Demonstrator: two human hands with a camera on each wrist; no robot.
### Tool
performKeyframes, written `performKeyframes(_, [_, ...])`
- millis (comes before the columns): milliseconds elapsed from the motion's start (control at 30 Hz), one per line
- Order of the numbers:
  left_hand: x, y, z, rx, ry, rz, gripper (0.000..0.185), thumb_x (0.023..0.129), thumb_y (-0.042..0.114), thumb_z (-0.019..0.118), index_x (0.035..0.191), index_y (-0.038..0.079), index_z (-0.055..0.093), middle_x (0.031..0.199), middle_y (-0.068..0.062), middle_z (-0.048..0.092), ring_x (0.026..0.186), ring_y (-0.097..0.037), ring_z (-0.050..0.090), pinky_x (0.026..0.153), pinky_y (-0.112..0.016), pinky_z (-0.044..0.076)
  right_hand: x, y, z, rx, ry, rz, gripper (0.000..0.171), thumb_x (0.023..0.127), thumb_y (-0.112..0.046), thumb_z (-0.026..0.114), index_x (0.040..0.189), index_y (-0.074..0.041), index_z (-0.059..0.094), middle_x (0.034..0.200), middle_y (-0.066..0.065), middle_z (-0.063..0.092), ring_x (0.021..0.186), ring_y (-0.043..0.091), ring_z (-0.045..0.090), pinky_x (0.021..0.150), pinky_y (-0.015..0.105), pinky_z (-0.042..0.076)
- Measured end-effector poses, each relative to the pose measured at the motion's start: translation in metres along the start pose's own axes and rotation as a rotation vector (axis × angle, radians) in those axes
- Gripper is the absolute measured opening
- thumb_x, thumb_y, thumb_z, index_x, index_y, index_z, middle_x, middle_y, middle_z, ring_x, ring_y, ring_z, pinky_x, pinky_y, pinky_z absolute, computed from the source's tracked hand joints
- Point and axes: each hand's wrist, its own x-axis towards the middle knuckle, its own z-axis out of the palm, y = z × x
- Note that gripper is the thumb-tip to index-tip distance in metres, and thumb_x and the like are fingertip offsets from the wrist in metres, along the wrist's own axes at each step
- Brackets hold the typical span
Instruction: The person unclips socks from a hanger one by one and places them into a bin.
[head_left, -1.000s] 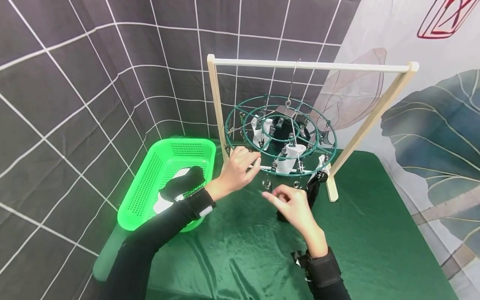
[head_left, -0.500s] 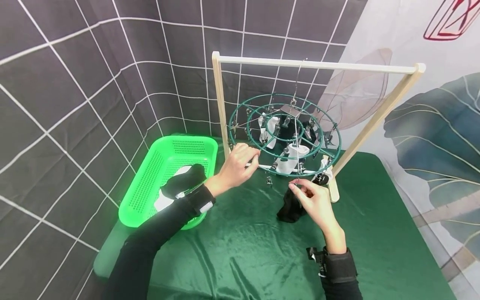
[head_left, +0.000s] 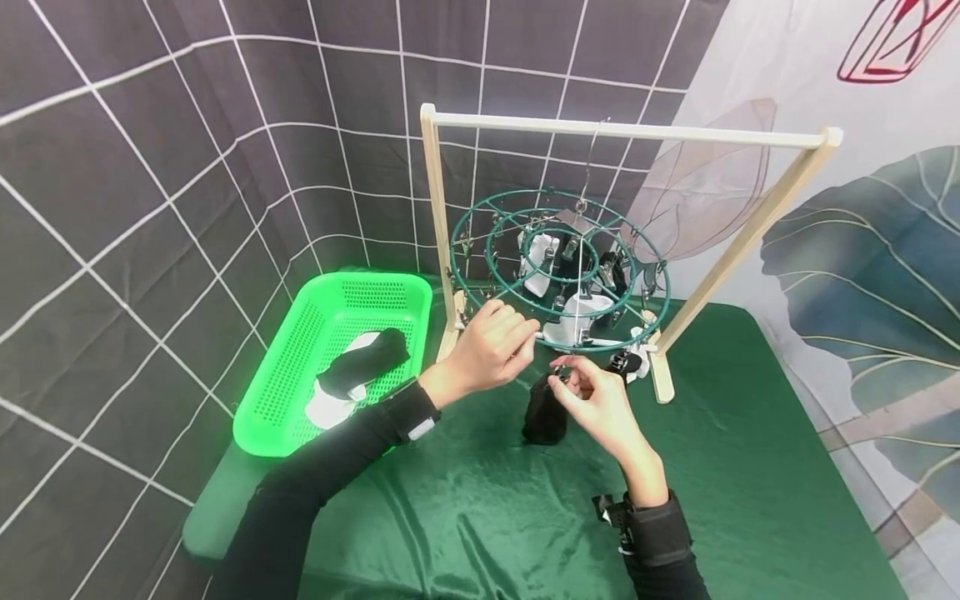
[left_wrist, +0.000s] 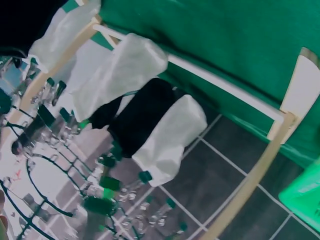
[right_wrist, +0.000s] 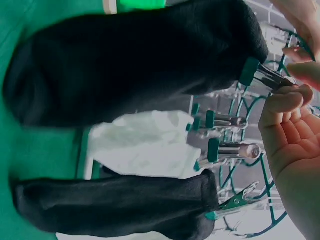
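Note:
My left hand (head_left: pixel 491 348) grips the near-left rim of a green round clip hanger (head_left: pixel 651 323), fingers curled. At the front of the ring, my right hand (head_left: pixel 600 408) pinches a metal clip (right_wrist: pixel 270 76) with green tips between thumb and fingers. A black sock (head_left: pixel 546 412) hangs from that clip by its cuff, toe down. More socks hang on the ring: a white sock (right_wrist: pixel 145 142) and a second black sock (right_wrist: pixel 115 205) beside it in the right wrist view, and a white sock (left_wrist: pixel 172 140) next to black fabric (left_wrist: pixel 147 115) in the left wrist view.
The hanger hooks over the white bar (head_left: pixel 630 129) of a wooden stand (head_left: pixel 757 229). To the left stands a bright green basket (head_left: pixel 270 400) with a black sock (head_left: pixel 363 364) and white fabric (head_left: pixel 327 408) inside. A green cloth (head_left: pixel 480 517) covers the table.
My right hand went right to the clip above the black sock, then came back left with it. The hanger has turned slightly and the sock has shifted left. My left hand stays at the rim.

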Motion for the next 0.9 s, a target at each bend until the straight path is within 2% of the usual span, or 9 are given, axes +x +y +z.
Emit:
performKeyframes(167, [0.004,0.005,-0.001,-0.013,-0.009,-0.063,0.020,0.095,0.012,0.053,0.077,0.009,0.061,0.067,-0.001,0.057,0.067,-0.019,0.051,0.074,-0.033,0.042,0.005,-0.010,0.003,-0.017,-0.056,-0.022,0.017,0.090,-0.006,0.074,0.107,-0.002,0.071,0.062,-0.007,0.049,0.050,-0.004,0.034,0.046,0.016,0.031])
performKeyframes(267, [0.004,0.002,0.000,-0.036,0.006,-0.110,0.029,0.097,0.010,0.051,0.069,0.010,0.056,0.061,-0.001,0.051,0.062,-0.019,0.048,0.071,-0.034,0.041,0.008,-0.013,0.002,-0.046,-0.091,-0.010,0.018,0.088,-0.008,0.077,0.105,-0.004,0.070,0.063,-0.006,0.052,0.051,-0.005,0.038,0.048,0.019,0.036])
performKeyframes(400, [0.002,-0.006,0.000,-0.030,0.028,-0.162,0.040,0.100,0.009,0.047,0.060,0.009,0.053,0.055,-0.002,0.048,0.058,-0.021,0.048,0.070,-0.035,0.043,0.013,-0.017,0.002,-0.084,-0.131,0.019,0.020,0.084,-0.013,0.081,0.097,-0.005,0.069,0.062,-0.006,0.053,0.054,-0.003,0.044,0.053,0.021,0.043])
performKeyframes(533, [0.000,-0.013,-0.002,-0.022,0.024,-0.224,0.046,0.100,0.008,0.049,0.054,0.009,0.050,0.050,-0.003,0.048,0.057,-0.023,0.049,0.070,-0.038,0.044,0.019,-0.020,0.006,-0.110,-0.150,0.056,0.023,0.084,-0.021,0.083,0.085,-0.006,0.065,0.060,-0.007,0.049,0.053,0.001,0.043,0.055,0.022,0.042])
performKeyframes(733, [-0.007,-0.021,0.000,-0.037,-0.028,-0.302,0.047,0.100,0.007,0.050,0.053,0.008,0.052,0.049,-0.004,0.049,0.055,-0.023,0.049,0.070,-0.037,0.043,0.024,-0.024,0.011,-0.192,-0.131,0.032,0.039,0.090,-0.027,0.076,0.064,-0.014,0.051,0.057,-0.010,0.037,0.051,0.004,0.035,0.054,0.021,0.033])
performKeyframes(900, [-0.008,-0.027,0.001,-0.058,-0.041,-0.314,0.047,0.101,0.009,0.051,0.054,0.008,0.055,0.049,-0.003,0.051,0.056,-0.022,0.049,0.072,-0.036,0.044,0.022,-0.023,0.014,-0.210,-0.077,0.005,0.047,0.092,-0.025,0.073,0.058,-0.014,0.042,0.056,-0.010,0.028,0.048,0.004,0.027,0.052,0.021,0.025])
